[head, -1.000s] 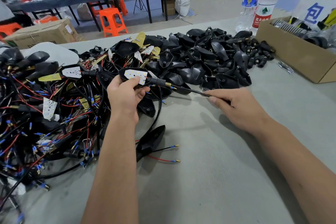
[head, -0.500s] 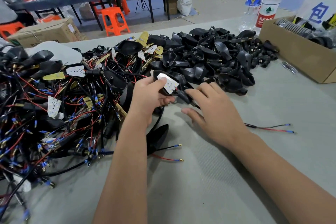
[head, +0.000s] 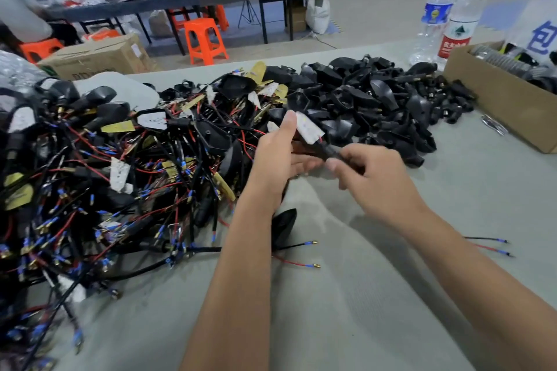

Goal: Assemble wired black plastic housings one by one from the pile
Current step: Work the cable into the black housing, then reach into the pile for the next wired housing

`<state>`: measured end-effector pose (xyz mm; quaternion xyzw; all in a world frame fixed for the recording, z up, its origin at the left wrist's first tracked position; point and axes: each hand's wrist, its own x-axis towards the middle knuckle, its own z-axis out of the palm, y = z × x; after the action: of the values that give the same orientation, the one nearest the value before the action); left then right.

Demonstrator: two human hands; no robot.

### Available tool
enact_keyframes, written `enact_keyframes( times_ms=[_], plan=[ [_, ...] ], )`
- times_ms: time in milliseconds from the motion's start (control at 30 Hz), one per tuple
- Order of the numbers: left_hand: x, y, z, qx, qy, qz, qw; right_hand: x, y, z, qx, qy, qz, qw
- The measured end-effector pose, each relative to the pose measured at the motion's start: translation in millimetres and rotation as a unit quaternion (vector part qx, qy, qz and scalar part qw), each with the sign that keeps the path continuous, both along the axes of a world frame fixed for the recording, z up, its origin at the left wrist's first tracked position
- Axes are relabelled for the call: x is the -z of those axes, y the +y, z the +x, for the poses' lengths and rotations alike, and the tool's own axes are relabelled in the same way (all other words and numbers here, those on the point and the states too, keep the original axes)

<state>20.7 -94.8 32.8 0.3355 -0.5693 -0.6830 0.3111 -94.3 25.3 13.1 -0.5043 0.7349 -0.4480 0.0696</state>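
My left hand (head: pixel 278 156) holds a wired black housing (head: pixel 310 137) with a white spotted board on it, thumb up along the board. My right hand (head: pixel 370 173) pinches the black stem of the same housing at its lower end. Both hands hover over the grey table (head: pixel 346 310) just in front of the piles. A tangled pile of wired housings (head: pixel 105 166) with red and black leads fills the left. A heap of bare black housings (head: pixel 376 99) lies behind the hands. One black housing (head: pixel 283 227) with two leads lies under my left wrist.
A cardboard box (head: pixel 509 102) of parts stands at the right edge, with two water bottles (head: pixel 452 15) behind it. Loose red and black leads (head: pixel 491 247) lie right of my right forearm. Beyond the table are orange stools and another bench.
The housing was drawn out of the pile and toward me. My right hand slid from the far wire end back up to the housing's stem. The leads now trail right of my right arm.
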Motion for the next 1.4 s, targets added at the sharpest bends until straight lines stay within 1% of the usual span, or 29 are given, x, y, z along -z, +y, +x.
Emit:
enact_keyframes(
  times_ms=[33, 67, 100, 133, 167, 200, 267, 333, 400, 433, 467, 500, 533, 567, 600, 633, 733, 800, 833, 867, 900, 933, 967, 1033, 1133, 1200, 1233, 1300, 1400],
  plan=[
    [-3, 3, 2, 0.014, 0.017, 0.026, 0.999, -14, -4, 5, -0.017, -0.100, -0.021, 0.995],
    [-6, 6, 5, 0.038, 0.032, 0.047, 0.998, -27, -10, 10, -0.038, -0.219, -0.043, 0.974],
    [-7, 11, 9, 0.073, 0.044, 0.063, 0.994, -42, -19, 15, -0.060, -0.341, -0.057, 0.937],
    [-9, 15, 14, 0.110, 0.052, 0.077, 0.990, -56, -29, 19, -0.078, -0.437, -0.062, 0.894],
    [-10, 18, 22, 0.147, 0.060, 0.092, 0.983, -69, -41, 24, -0.091, -0.500, -0.060, 0.859],
    [-13, 20, 31, 0.181, 0.064, 0.104, 0.976, -81, -54, 30, -0.101, -0.533, -0.054, 0.838],
    [-20, 18, 59, 0.207, 0.050, 0.097, 0.972, -96, -82, 48, -0.116, -0.547, -0.043, 0.828],
    [-28, 11, 97, 0.156, 0.028, 0.052, 0.986, -100, -112, 68, -0.112, -0.516, -0.024, 0.849],
    [-34, 2, 138, 0.054, 0.015, 0.025, 0.998, -94, -141, 96, -0.106, -0.464, 0.008, 0.879],
    [-39, -3, 159, -0.007, -0.019, 0.015, 1.000, -88, -155, 114, -0.103, -0.447, 0.020, 0.888],
    [-45, -7, 179, -0.064, -0.092, -0.012, 0.994, -80, -166, 131, -0.100, -0.428, 0.032, 0.898],
    [-50, -12, 198, -0.112, -0.205, -0.061, 0.971, -72, -177, 153, -0.101, -0.400, 0.045, 0.910],
    [-53, -18, 215, -0.143, -0.335, -0.123, 0.923, -66, -186, 174, -0.107, -0.364, 0.059, 0.923],
    [-56, -22, 232, -0.159, -0.443, -0.170, 0.866, -62, -196, 195, -0.120, -0.322, 0.069, 0.936],
    [-59, -25, 246, -0.176, -0.511, -0.199, 0.817, -60, -207, 215, -0.138, -0.284, 0.070, 0.946],
    [-61, -27, 254, -0.204, -0.536, -0.212, 0.791, -62, -219, 231, -0.153, -0.254, 0.062, 0.953],
    [-65, -41, 267, -0.355, -0.508, -0.223, 0.753, -77, -259, 268, -0.144, -0.182, 0.019, 0.973],
    [-59, -54, 269, -0.420, -0.488, -0.209, 0.736, -78, -278, 281, -0.115, -0.105, 0.027, 0.987],
    [-53, -60, 269, -0.433, -0.484, -0.195, 0.735, -72, -283, 284, -0.117, -0.036, 0.034, 0.992],
    [-46, -63, 269, -0.442, -0.479, -0.182, 0.736, -63, -285, 285, -0.129, 0.055, 0.035, 0.989],
    [-40, -65, 268, -0.449, -0.475, -0.178, 0.736, -53, -286, 284, -0.156, 0.148, 0.042, 0.976],
    [-33, -65, 266, -0.458, -0.470, -0.179, 0.733, -42, -286, 284, -0.196, 0.200, 0.054, 0.958],
    [-29, -64, 263, -0.471, -0.466, -0.180, 0.728, -34, -287, 283, -0.232, 0.214, 0.078, 0.946],
    [-25, -65, 252, -0.494, -0.458, -0.178, 0.718, -29, -292, 281, -0.260, 0.223, 0.110, 0.933],
    [-26, -64, 230, -0.547, -0.419, -0.194, 0.698, -46, -289, 270, -0.322, 0.217, 0.151, 0.909],
    [-28, -60, 212, -0.584, -0.356, -0.251, 0.685, -60, -275, 249, -0.351, 0.202, 0.127, 0.905],
    [-28, -58, 203, -0.589, -0.323, -0.279, 0.686, -64, -264, 235, -0.342, 0.190, 0.092, 0.916],
    [-27, -56, 183, -0.564, -0.275, -0.316, 0.712, -66, -238, 204, -0.286, 0.170, 0.008, 0.943],
    [-23, -52, 152, -0.480, -0.235, -0.317, 0.784, -57, -197, 152, -0.147, 0.189, -0.083, 0.967]
  ],
)
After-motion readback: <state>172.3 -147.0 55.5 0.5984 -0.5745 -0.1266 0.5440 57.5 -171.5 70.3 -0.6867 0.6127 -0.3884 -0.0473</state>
